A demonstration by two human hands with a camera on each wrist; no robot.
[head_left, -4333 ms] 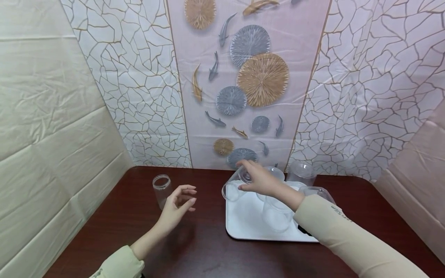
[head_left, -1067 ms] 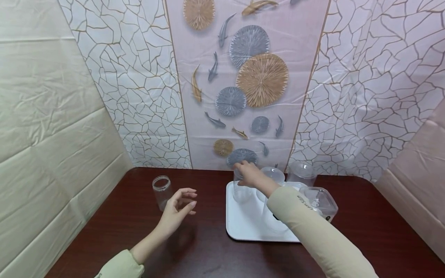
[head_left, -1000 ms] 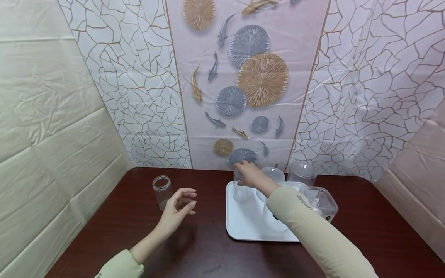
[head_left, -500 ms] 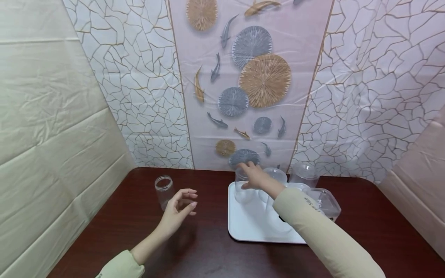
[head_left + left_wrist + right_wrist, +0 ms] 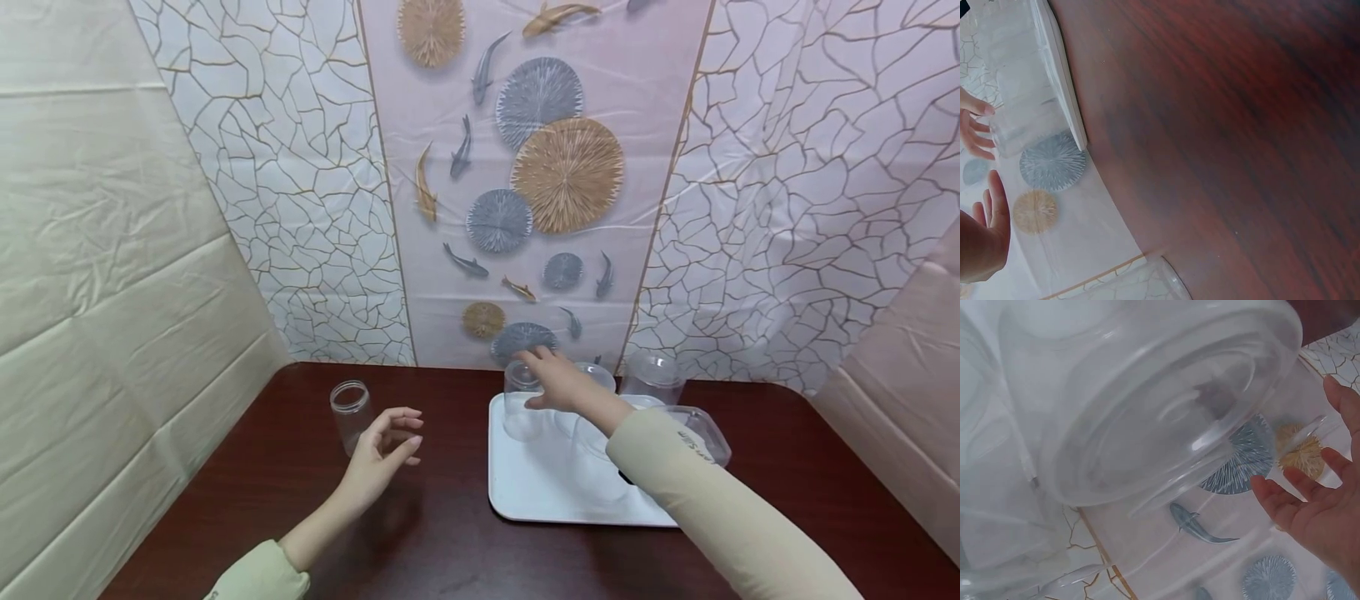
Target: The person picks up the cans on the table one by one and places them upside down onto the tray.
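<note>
At the back left of the white tray (image 5: 525,492) stands a clear jar (image 5: 522,421), upright. My right hand (image 5: 561,385) hovers beside its upper part, fingers spread and loosely bent. In the right wrist view, that hand (image 5: 1322,515) has nothing between its fingers, and a large clear jar (image 5: 1147,425) fills much of the picture. My left hand (image 5: 375,458) is held over the table, fingers loosely curved and holding nothing. Just behind it another clear jar (image 5: 349,408) stands upright on the table, its lower part partly hidden by the hand.
More clear containers crowd the tray: one at the back (image 5: 597,375), one at the back right (image 5: 654,379), and a squarish one (image 5: 708,429) partly behind my right sleeve. The dark wooden table (image 5: 450,550) meets patterned cloth walls behind.
Earlier my right hand held the jar tilted at the tray's left edge. The jar then came upright on the tray, and the hand has since let go and shifted slightly right. The left hand stays put.
</note>
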